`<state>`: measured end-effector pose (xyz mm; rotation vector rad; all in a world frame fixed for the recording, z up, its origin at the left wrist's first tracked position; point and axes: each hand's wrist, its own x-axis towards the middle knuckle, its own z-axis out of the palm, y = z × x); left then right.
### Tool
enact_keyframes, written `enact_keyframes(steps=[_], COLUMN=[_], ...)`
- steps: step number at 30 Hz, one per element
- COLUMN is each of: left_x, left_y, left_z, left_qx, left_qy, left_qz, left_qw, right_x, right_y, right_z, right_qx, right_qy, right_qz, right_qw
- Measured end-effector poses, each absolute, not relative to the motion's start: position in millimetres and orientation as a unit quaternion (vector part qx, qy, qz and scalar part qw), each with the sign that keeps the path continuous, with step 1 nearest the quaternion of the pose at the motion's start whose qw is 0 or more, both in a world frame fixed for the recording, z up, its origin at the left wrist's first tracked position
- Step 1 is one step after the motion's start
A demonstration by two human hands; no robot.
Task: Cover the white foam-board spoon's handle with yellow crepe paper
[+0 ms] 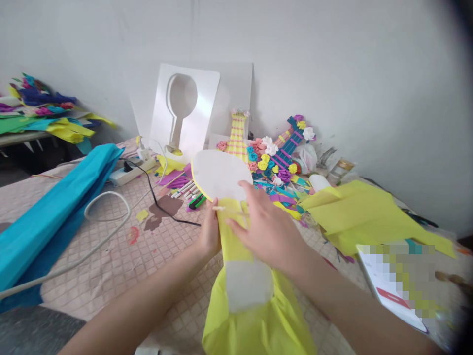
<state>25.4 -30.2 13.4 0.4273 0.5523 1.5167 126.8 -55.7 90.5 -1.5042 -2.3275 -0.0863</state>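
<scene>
A paddle-shaped white board [221,172] stands tilted in front of me, its neck wrapped in yellow crepe paper [232,241] that hangs loose and creased at the bottom. A bare white patch shows below the wrap. My left hand [210,231] is closed round the left edge of the neck, thumb in front. By that thumb a thin pale strip or stick [221,208] crosses the yellow paper; I cannot make out its kind. My right hand [271,229] lies over the neck's right side, fingers apart, its fingertips at the board and paper.
A blue paper bundle [59,212] and a white cable [107,239] lie left. Behind are a power strip [131,170], a green cutter [197,201], a white board with a cutout [185,108] and paper flowers [264,160]. Yellow paper sheets [362,207] lie right.
</scene>
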Motion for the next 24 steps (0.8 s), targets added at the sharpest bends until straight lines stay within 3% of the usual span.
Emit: enact_keyframes(steps=[4,10,24], left_x=[24.3,24.0,25.3], left_y=[-30.9,-33.5,-35.6], left_z=[15.0,17.5,15.9], left_qx=[0.154,0.142,0.155], left_qy=[0.25,0.268,0.264], left_qz=[0.654,0.639,0.647], left_qw=[0.697,0.707,0.698], right_x=[153.3,164.6,152.7], right_y=[-39.5,-35.8,-19.4], right_z=[91.8,71.7,48.9], right_qx=[-0.566,-0.536,-0.541], right_qy=[-0.78,-0.766,-0.683], right_qz=[0.14,0.289,0.42], right_qw=[0.226,0.206,0.253])
